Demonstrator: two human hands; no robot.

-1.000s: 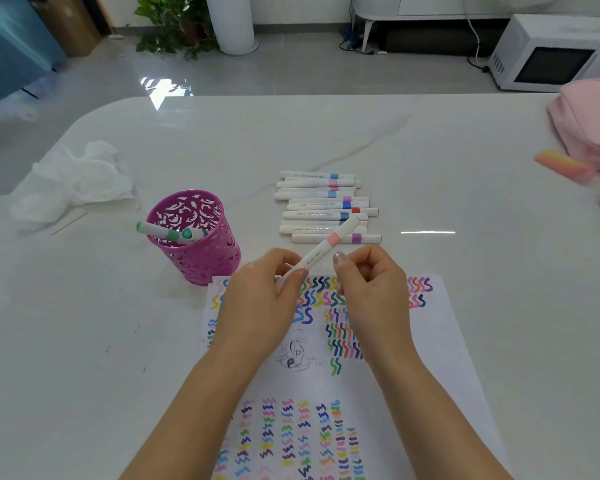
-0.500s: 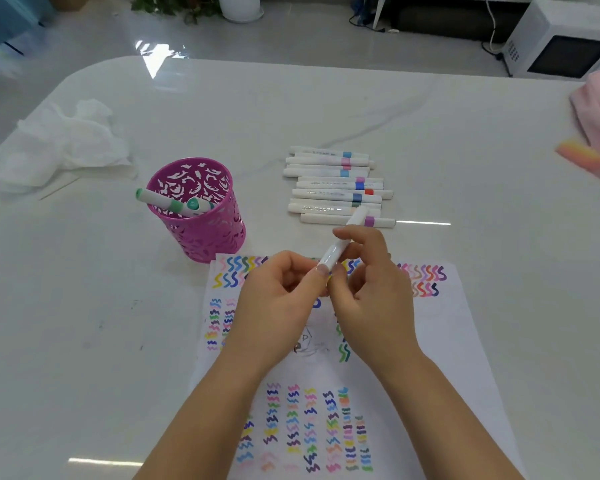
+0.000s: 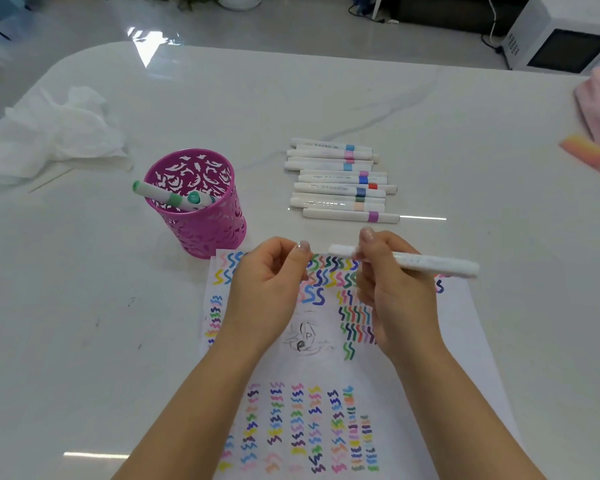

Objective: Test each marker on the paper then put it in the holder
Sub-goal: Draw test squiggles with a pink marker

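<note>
Head view of a white marble-patterned table (image 3: 326, 98). A white sheet of paper (image 3: 465, 341) covered with rows of multicoloured wavy test strokes lies at the near centre, with a small pencil sketch in its middle. Both hands are raised above the far part of the paper. The right hand (image 3: 395, 299) is closed around a white marker (image 3: 430, 264), gripping it between thumb and fingers; the marker lies nearly level, its long barrel pointing right and a short length projecting left of the fingers. The left hand (image 3: 271, 289) is loosely curled just left of the marker, thumb and forefinger pinched together; whether it holds a cap cannot be told. The two hands are near each other but apart.

A magenta perforated metal holder (image 3: 201, 220) stands upright left of the paper's far edge, just beside it. Inside it two white markers with green caps (image 3: 174, 199) lean toward the left rim. A row of white markers with coloured bands (image 3: 340, 181) lies side by side on the table beyond the paper, right of the holder. A crumpled white tissue (image 3: 56, 133) lies at far left. A white microwave oven (image 3: 561, 43) stands on the floor beyond the table at far right.
</note>
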